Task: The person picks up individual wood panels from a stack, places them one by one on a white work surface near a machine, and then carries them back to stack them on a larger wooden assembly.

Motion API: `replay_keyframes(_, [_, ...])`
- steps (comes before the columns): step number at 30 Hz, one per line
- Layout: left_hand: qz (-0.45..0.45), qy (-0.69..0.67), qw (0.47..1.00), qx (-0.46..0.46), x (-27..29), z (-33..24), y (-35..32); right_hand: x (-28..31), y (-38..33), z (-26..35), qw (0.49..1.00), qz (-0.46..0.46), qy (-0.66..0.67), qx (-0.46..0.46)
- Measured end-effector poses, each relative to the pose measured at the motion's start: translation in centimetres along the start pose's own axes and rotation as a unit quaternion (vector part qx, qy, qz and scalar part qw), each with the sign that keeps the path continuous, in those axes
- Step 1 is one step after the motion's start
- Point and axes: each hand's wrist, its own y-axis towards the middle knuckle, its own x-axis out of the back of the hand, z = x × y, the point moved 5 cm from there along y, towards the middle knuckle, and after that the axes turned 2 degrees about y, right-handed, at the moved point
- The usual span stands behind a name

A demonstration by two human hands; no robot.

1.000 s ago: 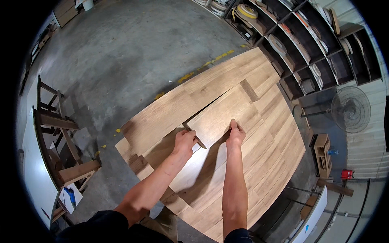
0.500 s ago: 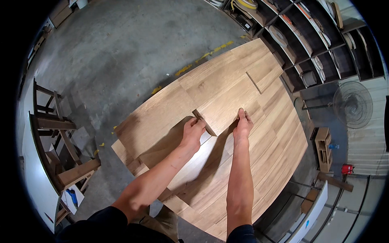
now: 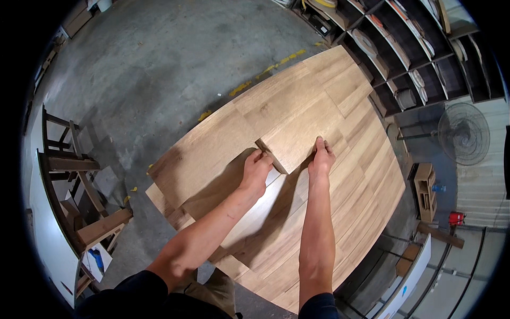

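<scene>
A wood-grained board (image 3: 304,133) is tilted up at its near-left end, over the wood-grained panel surface (image 3: 356,175). Its far-right end meets the surrounding planks with only a thin seam. My left hand (image 3: 257,171) is closed at the raised near-left end, fingertips on the dark edge. With thumb on top and fingers curled below, my right hand (image 3: 321,157) grips the near long side. Beneath the raised end lie a dark shadow and a bright, glossy patch (image 3: 270,187) of the surface.
Shelves (image 3: 401,58) with rolls of edging stand at the far right, beside a fan (image 3: 463,134). A wooden trestle (image 3: 79,165) and a white panel (image 3: 50,228) are on the left. A small wooden cabinet (image 3: 424,191) sits at right. Concrete floor (image 3: 159,58) surrounds the panel.
The board has shifted slightly toward the far right. The dark gap at its far-right end has closed to a thin seam. Both hands moved with it, keeping hold.
</scene>
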Motion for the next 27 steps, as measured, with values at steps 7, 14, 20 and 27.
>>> replay_keyframes(7, [0.004, -0.009, 1.000, -0.003, -0.2, -0.1, 0.0, 0.0, 0.4, -0.3, 1.000, -0.014, -0.009, -0.004])
replay_keyframes(14, [0.002, -0.016, 1.000, -0.012, -0.9, -0.4, -0.3, 0.4, 0.7, -0.1, 1.000, -0.019, 0.011, 0.012])
replay_keyframes(20, [0.029, 0.037, 0.997, -0.064, 1.0, 0.9, -0.6, -0.1, -5.3, -0.4, 0.999, 0.006, 0.052, -0.009])
replay_keyframes(27, [0.043, -0.018, 0.999, -0.003, 0.3, 0.5, -1.1, 1.7, -10.5, -2.7, 0.991, 0.053, 0.092, -0.080])
